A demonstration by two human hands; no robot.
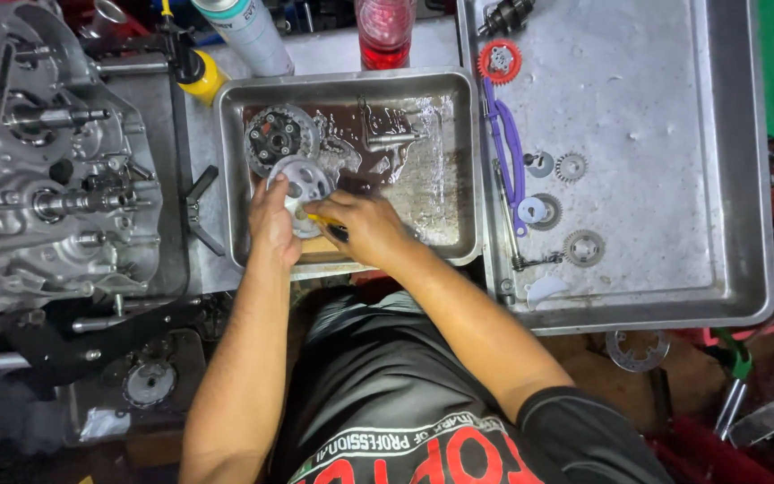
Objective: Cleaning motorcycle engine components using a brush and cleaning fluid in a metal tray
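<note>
Head view looks straight down on our two hands over a small metal pan (468,161) of dark oily fluid. Our left hand (272,224) grips the edge of a round silver plate with holes (302,182), held at the pan's near left corner, half hidden by our fingers. Our right hand (367,229) is clenched around a thin yellow-handled tool (322,219); its tip is covered, so we cannot tell what kind it is. Behind the plate a round clutch hub (279,134) lies in the fluid, and small metal parts beside it are too murky to name. To the right, a large shallow tray (718,134) holds a red gear (499,61), a purple strap (505,152) and several small steel gears (571,167). An engine case (47,161) is cut off at the left edge.
</note>
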